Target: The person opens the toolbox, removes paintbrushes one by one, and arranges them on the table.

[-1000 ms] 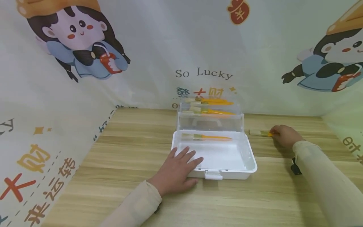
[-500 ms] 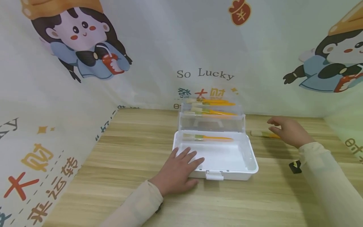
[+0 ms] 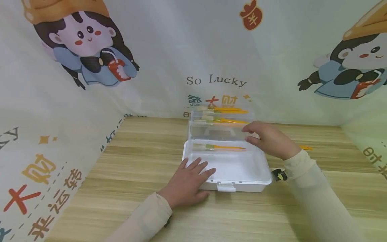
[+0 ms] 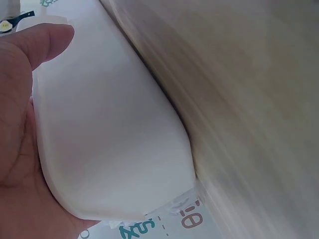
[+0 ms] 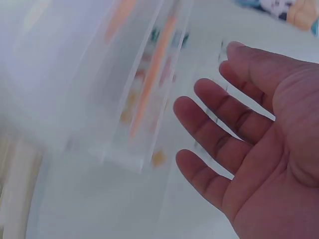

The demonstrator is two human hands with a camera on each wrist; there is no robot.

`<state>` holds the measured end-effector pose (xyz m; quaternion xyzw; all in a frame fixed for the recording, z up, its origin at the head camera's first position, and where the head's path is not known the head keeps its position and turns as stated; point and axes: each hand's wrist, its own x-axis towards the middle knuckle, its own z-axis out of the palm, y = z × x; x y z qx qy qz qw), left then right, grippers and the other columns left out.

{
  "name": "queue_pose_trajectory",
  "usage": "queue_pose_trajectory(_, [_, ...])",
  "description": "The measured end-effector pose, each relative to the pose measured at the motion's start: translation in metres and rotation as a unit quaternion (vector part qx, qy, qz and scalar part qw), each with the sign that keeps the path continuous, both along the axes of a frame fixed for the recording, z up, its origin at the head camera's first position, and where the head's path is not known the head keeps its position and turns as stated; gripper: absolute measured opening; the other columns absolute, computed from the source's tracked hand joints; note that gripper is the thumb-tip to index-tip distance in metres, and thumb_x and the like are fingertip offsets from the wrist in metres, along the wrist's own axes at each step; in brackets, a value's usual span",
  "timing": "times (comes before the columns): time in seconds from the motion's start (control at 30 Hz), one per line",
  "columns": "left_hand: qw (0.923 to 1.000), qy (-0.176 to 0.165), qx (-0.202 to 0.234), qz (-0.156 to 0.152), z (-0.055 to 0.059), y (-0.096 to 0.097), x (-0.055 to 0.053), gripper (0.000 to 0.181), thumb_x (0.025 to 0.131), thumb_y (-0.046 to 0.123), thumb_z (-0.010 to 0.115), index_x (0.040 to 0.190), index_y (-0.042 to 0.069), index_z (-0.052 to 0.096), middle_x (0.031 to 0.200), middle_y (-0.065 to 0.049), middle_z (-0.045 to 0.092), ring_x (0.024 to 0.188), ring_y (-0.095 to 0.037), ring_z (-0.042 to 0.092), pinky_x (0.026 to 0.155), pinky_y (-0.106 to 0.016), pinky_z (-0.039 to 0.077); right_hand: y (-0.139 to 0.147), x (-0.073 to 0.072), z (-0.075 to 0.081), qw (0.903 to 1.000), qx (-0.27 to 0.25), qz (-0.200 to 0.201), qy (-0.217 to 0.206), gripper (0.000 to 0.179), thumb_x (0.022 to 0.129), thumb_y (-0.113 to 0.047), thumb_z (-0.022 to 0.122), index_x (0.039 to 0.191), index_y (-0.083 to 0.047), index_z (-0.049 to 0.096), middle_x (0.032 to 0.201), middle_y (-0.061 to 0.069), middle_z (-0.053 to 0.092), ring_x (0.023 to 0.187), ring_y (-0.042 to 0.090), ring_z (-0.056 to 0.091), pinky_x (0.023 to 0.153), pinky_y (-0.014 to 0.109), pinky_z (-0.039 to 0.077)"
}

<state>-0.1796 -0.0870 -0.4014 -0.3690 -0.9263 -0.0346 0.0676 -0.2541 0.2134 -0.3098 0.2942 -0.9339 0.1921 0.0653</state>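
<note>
I find the right hand (image 3: 267, 138) empty and loosely spread at the rear right of the white box (image 3: 251, 187), nearer than the left hand (image 3: 185, 186), splayed over its front-left rim. The middle-tier brush (image 3: 226, 120) lies leftward, lengthwise along the box's rear, handle rightmost.

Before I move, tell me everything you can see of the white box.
The white box is rectangular, round-cornered and plastic-looking, with a front latch. It stands open and flat on the table; clear tiers rise behind it, holding orange-handled brushes, and another brush shows inside near the back. The left grip rests over its front left corner. The right grip hovers by its back right corner, apart.
</note>
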Motion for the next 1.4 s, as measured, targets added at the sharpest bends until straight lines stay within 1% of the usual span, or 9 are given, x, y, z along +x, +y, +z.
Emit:
queue_pose_trajectory(0.13, [0.9999,0.01,-0.003,-0.001,-0.001,-0.001,-0.002,0.066,0.09,0.049,0.064,0.149,0.023,0.047,0.148,-0.008,0.05,0.142,-0.033,0.036,0.112,-0.06,0.025,-0.031,-0.004,-0.002,0.9992,0.012,0.037,-0.008,0.026,0.093,-0.01,0.069,0.119,-0.003,0.068,0.117,0.01,0.068,0.109,0.029,0.063,0.094,0.048,0.049])
queue_pose_trajectory(0.27, [0.9999,0.013,-0.003,-0.002,0.0,-0.001,-0.002,0.066,0.09,0.049,0.064,0.148,0.023,0.047,0.148,-0.009,0.05,0.142,-0.033,0.036,0.112,-0.06,0.025,-0.05,-0.009,-0.006,0.9982,0.019,0.056,-0.013,0.026,0.093,-0.009,0.07,0.118,-0.003,0.069,0.118,0.01,0.068,0.112,0.028,0.062,0.098,0.047,0.047])
queue_pose_trajectory(0.6, [0.9996,0.026,-0.002,-0.009,0.0,0.0,-0.003,0.066,0.09,0.049,0.065,0.148,0.023,0.047,0.147,-0.01,0.05,0.141,-0.033,0.037,0.111,-0.061,0.026,-0.069,-0.024,-0.021,0.9958,0.033,0.085,-0.006,0.022,0.091,-0.009,0.073,0.112,-0.004,0.071,0.107,0.006,0.07,0.101,0.023,0.065,0.092,0.042,0.05])
queue_pose_trajectory(0.73, [0.9997,0.023,-0.006,-0.007,-0.001,0.001,-0.003,0.066,0.09,0.05,0.064,0.148,0.023,0.047,0.147,-0.009,0.05,0.141,-0.033,0.037,0.111,-0.061,0.026,-0.072,-0.031,-0.024,0.9958,0.037,0.074,-0.038,0.025,0.091,-0.013,0.074,0.114,-0.005,0.071,0.109,0.005,0.07,0.102,0.023,0.065,0.093,0.041,0.05])
queue_pose_trajectory(0.87, [0.9998,0.02,-0.007,-0.004,-0.001,0.0,-0.002,0.066,0.09,0.05,0.063,0.148,0.023,0.047,0.147,-0.009,0.05,0.141,-0.032,0.038,0.111,-0.061,0.026,-0.075,-0.038,-0.027,0.9944,0.031,0.05,-0.088,0.031,0.09,-0.02,0.076,0.117,-0.006,0.07,0.111,0.004,0.07,0.105,0.022,0.064,0.095,0.042,0.049])
queue_pose_trajectory(0.97, [0.9998,0.02,-0.006,-0.004,-0.001,0.001,-0.001,0.066,0.09,0.05,0.064,0.148,0.023,0.047,0.147,-0.009,0.05,0.14,-0.032,0.039,0.111,-0.061,0.026,-0.075,-0.041,-0.029,0.9935,0.028,0.039,-0.103,0.032,0.088,-0.021,0.077,0.116,-0.007,0.071,0.11,0.003,0.071,0.103,0.022,0.065,0.094,0.041,0.05])
queue_pose_trajectory(1.2, [0.9999,0.015,-0.005,-0.004,-0.001,0.001,-0.001,0.066,0.091,0.05,0.063,0.149,0.023,0.047,0.147,-0.009,0.05,0.14,-0.032,0.039,0.112,-0.061,0.025,-0.076,-0.046,-0.035,0.9947,0.034,0.057,-0.078,0.013,0.088,-0.018,0.078,0.099,-0.012,0.074,0.098,-0.002,0.07,0.093,0.017,0.064,0.089,0.037,0.051])
queue_pose_trajectory(1.27, [0.9999,0.015,-0.005,-0.002,-0.001,0.001,-0.001,0.066,0.09,0.05,0.063,0.149,0.023,0.047,0.147,-0.009,0.05,0.14,-0.032,0.039,0.112,-0.061,0.025,-0.076,-0.046,-0.036,0.9946,0.034,0.066,-0.072,0.011,0.089,-0.017,0.076,0.099,-0.012,0.075,0.098,-0.001,0.07,0.094,0.018,0.064,0.09,0.038,0.051])
queue_pose_trajectory(1.4, [0.9999,0.012,-0.003,-0.001,-0.002,0.001,-0.001,0.066,0.09,0.05,0.064,0.148,0.023,0.047,0.147,-0.009,0.05,0.14,-0.033,0.039,0.112,-0.061,0.025,-0.077,-0.046,-0.037,0.9944,0.036,0.075,-0.065,0.016,0.091,-0.017,0.074,0.105,-0.009,0.075,0.103,0.002,0.07,0.1,0.022,0.065,0.092,0.039,0.05])
